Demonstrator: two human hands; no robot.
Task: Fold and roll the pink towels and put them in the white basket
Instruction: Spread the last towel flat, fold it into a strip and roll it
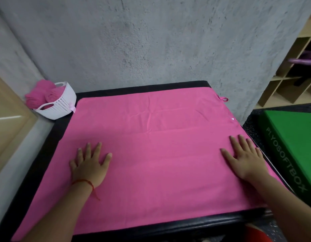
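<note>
Soft, even, rather dim light; faint sheen on the black pad (194, 223); edges bow outward; purple item (304, 59) at right blurred

A towel (151, 145) is lying spread flat on a padded platform (142, 87) and is covering nearly all of its top. The left hand (90, 165) is resting flat on the near left part of the towel. The right hand (245, 158) is resting flat near the towel's right edge, well apart from the left. A basket (63, 105) is standing just beside the platform's far left corner, and rolled towels (41, 96) are sitting in it. A wall (151, 41) is standing behind the platform. A box (294, 137) is lying to the right of the platform, and shelves (291, 81) are standing behind the box.
</note>
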